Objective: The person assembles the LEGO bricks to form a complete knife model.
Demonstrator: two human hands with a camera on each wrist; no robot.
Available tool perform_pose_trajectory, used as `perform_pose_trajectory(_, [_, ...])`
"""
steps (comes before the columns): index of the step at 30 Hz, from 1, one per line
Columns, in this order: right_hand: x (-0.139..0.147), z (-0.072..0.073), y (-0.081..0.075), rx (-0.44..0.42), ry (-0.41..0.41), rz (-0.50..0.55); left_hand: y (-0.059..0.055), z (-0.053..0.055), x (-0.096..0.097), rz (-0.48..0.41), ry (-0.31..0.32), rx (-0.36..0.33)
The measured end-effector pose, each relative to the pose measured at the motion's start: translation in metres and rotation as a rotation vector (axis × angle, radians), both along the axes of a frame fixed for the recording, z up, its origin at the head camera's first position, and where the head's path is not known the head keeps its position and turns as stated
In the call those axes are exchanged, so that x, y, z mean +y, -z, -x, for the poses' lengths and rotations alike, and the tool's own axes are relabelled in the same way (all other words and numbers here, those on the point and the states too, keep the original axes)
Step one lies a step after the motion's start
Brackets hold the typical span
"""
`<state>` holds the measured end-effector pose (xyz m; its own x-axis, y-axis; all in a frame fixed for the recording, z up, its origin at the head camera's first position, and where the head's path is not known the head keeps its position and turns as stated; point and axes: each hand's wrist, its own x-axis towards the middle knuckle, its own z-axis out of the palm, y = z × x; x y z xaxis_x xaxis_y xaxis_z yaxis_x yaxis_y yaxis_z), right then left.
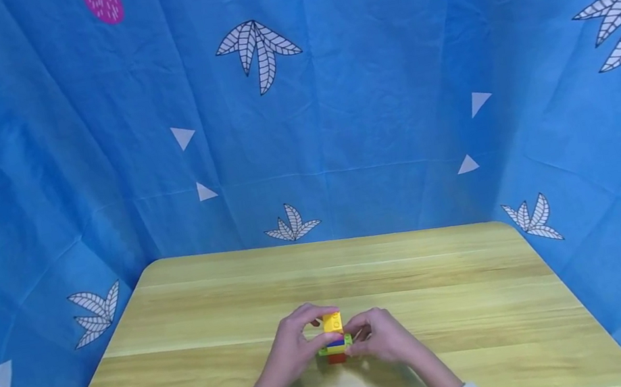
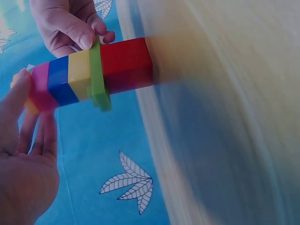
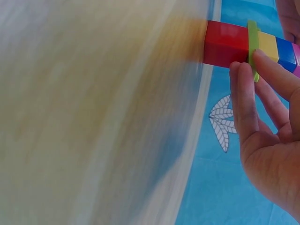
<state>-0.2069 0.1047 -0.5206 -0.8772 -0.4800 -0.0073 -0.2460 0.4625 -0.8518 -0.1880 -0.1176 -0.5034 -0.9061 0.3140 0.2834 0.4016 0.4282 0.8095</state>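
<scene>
A small tower of building blocks stands upright on the table in the middle of the head view. From the bottom come a red block, a thin green plate, a yellow block, a blue block and a pink block. A studded yellow-orange block tops it, partly covered by fingers. My left hand pinches the tower near its top, between thumb and fingers. Lower down, on the other side, my right hand pinches the end of the green plate.
The wooden table reaches out around the tower, with rounded far corners. A blue patterned curtain hangs behind it and on both sides.
</scene>
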Motion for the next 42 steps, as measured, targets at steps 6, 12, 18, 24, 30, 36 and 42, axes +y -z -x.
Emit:
perform_pose_trajectory(6, [0.000, 0.000, 0.001, -0.003, -0.002, -0.001, -0.004, 0.001, 0.000, -0.010, 0.006, -0.041])
perform_pose_trajectory(12, [0.000, 0.000, 0.001, 0.003, 0.002, -0.009, -0.004, 0.002, 0.000, 0.009, 0.008, -0.049])
perform_pose_trajectory(18, [0.000, 0.001, 0.000, -0.006, 0.006, -0.011, -0.005, 0.002, 0.000, 0.013, 0.000, -0.051])
perform_pose_trajectory(24, [-0.001, 0.001, -0.002, -0.010, 0.003, -0.020, -0.008, 0.004, 0.000, 0.000, 0.001, -0.079])
perform_pose_trajectory(30, [-0.001, 0.002, -0.003, -0.008, -0.001, -0.021, -0.011, 0.003, 0.001, 0.005, -0.002, -0.081])
perform_pose_trajectory(36, [-0.001, 0.002, -0.003, 0.000, -0.008, -0.020, -0.012, 0.004, 0.002, 0.023, -0.006, -0.100])
perform_pose_trajectory(42, [-0.001, 0.002, -0.002, -0.013, -0.012, -0.003, -0.012, 0.003, 0.002, 0.017, -0.008, -0.122])
